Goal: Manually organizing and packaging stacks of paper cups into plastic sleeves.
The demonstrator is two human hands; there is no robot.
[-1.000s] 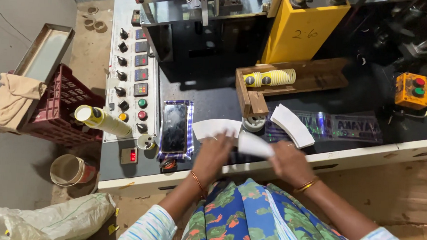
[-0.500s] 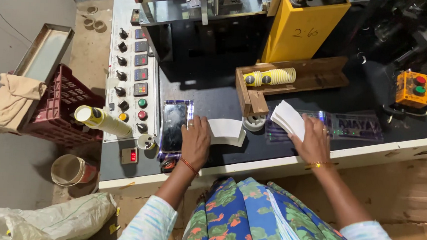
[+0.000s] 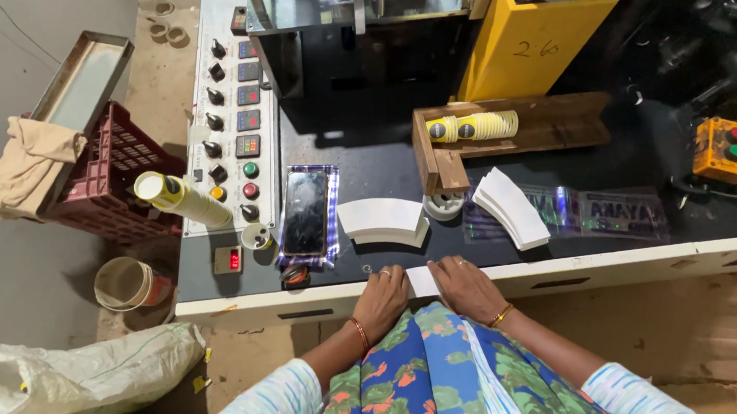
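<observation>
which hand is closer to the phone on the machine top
Left. The left hand rests at the table edge just right of and below the phone; the right hand lies farther right, beyond the white blank between them.

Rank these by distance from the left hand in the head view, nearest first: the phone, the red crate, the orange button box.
From the left hand at the table's near edge:
1. Phone, just up and to its left, lying on the black table top.
2. Red crate, far to the left, off the table beside the control panel.
3. Orange button box, far to the right, at the table's back corner.
</observation>
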